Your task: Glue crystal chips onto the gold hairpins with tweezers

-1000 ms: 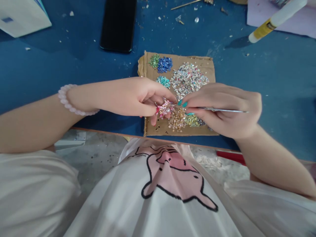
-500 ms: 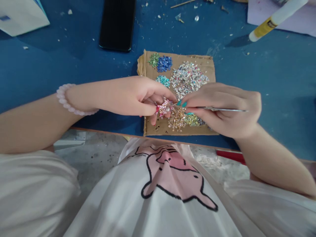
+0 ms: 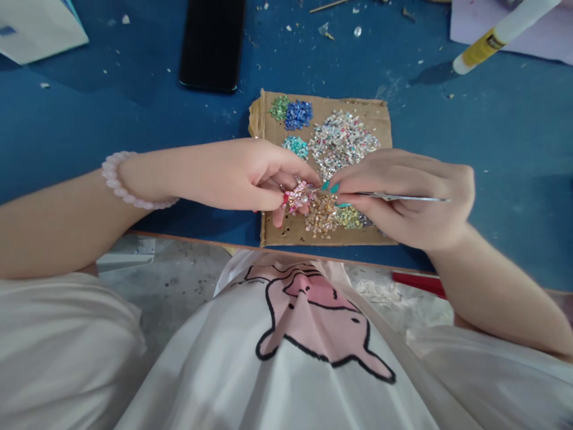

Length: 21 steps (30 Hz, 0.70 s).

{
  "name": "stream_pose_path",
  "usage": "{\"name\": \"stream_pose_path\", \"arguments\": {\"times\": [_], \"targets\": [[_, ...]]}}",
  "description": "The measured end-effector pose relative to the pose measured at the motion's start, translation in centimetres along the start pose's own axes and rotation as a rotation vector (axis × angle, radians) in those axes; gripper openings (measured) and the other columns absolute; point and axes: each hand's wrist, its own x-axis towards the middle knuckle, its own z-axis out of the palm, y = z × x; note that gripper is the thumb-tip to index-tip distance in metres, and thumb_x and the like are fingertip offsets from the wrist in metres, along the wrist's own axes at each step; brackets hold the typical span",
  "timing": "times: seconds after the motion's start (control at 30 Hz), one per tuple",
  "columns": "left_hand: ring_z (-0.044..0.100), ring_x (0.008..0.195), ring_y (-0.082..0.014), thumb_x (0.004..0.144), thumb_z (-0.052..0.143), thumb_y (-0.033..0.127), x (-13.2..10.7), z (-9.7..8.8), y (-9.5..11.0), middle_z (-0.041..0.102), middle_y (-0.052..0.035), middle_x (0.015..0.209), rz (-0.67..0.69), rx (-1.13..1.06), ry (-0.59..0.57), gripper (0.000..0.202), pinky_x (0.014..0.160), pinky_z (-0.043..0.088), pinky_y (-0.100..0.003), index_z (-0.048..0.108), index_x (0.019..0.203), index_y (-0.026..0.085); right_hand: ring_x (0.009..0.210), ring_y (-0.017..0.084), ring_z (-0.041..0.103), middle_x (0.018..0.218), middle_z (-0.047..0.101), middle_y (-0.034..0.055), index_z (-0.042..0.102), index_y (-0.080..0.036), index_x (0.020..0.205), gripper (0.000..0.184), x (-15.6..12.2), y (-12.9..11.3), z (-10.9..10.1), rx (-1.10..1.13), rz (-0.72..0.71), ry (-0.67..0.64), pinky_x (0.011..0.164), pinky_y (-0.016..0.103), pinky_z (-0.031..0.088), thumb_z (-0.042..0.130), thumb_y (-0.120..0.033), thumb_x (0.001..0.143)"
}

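Note:
Between the thumb and fingers of my left hand [image 3: 264,179] is a small pink, sparkling ornament [image 3: 299,196] with a pearl-like bead on it. My right hand [image 3: 412,194] pinches a thin pair of metal tweezers [image 3: 412,197], whose back end sticks out over the palm. Their tips point at the ornament's right side; whether they touch it I cannot tell. Both hands are above a piece of cardboard [image 3: 282,235]. On it lie gold chips [image 3: 321,218], yellow-green chips [image 3: 348,217], silvery chips [image 3: 342,140], turquoise chips [image 3: 295,146], blue chips [image 3: 298,114] and green chips [image 3: 280,107].
A black phone [image 3: 212,48] lies on the blue table [image 3: 134,107] behind my left hand. At the back right is a white tube with a yellow band [image 3: 486,51], near a lilac sheet [image 3: 537,37]. Small scraps dot the tabletop. A folded paper [image 3: 45,33] is at the far left.

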Motion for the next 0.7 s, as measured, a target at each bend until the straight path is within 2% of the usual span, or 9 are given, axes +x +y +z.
{"name": "stream_pose_path", "arguments": {"times": [0.2,0.37,0.53,0.7], "targets": [[0.076,0.106,-0.0202,0.087,0.055,0.022,0.07,-0.03,-0.17,0.074,0.0043,0.121,0.023,-0.002,0.004,0.056,0.09,0.06,-0.029,0.059,0.142,0.033,0.079,0.018,0.078,0.086,0.08,0.003,0.066,-0.022,0.091,0.013,0.06,-0.04,0.19,0.012,-0.014,0.008,0.077,0.031,0.065,0.072,-0.011,0.09],[0.076,0.105,-0.0201,0.087,0.055,0.024,0.09,-0.05,-0.08,0.075,0.0043,0.119,0.02,-0.005,-0.003,0.052,0.086,0.061,-0.027,0.061,0.138,0.032,0.082,0.018,0.078,0.089,0.08,0.0017,0.067,-0.023,0.093,0.012,0.02,0.15,0.2,0.012,-0.03,0.005,0.081,0.031,0.065,0.072,-0.012,0.09],[0.076,0.104,-0.021,0.088,0.056,0.023,0.17,-0.08,-0.14,0.075,0.0043,0.115,0.018,0.014,-0.004,0.052,0.09,0.061,-0.031,0.061,0.138,0.034,0.08,0.017,0.078,0.087,0.079,0.0005,0.068,-0.023,0.092,0.011,-0.05,0.22,0.2,0.007,-0.02,0.002,0.079,0.031,0.065,0.071,-0.012,0.091],[0.073,0.111,-0.0219,0.091,0.054,0.026,0.14,-0.08,-0.14,0.074,0.0034,0.116,0.032,0.04,-0.012,0.05,0.098,0.058,-0.035,0.058,0.141,0.032,0.081,0.017,0.079,0.087,0.08,-0.0005,0.069,-0.024,0.092,0.01,-0.02,0.07,0.22,0.01,-0.001,-0.008,0.079,0.031,0.065,0.07,-0.014,0.092]]}}
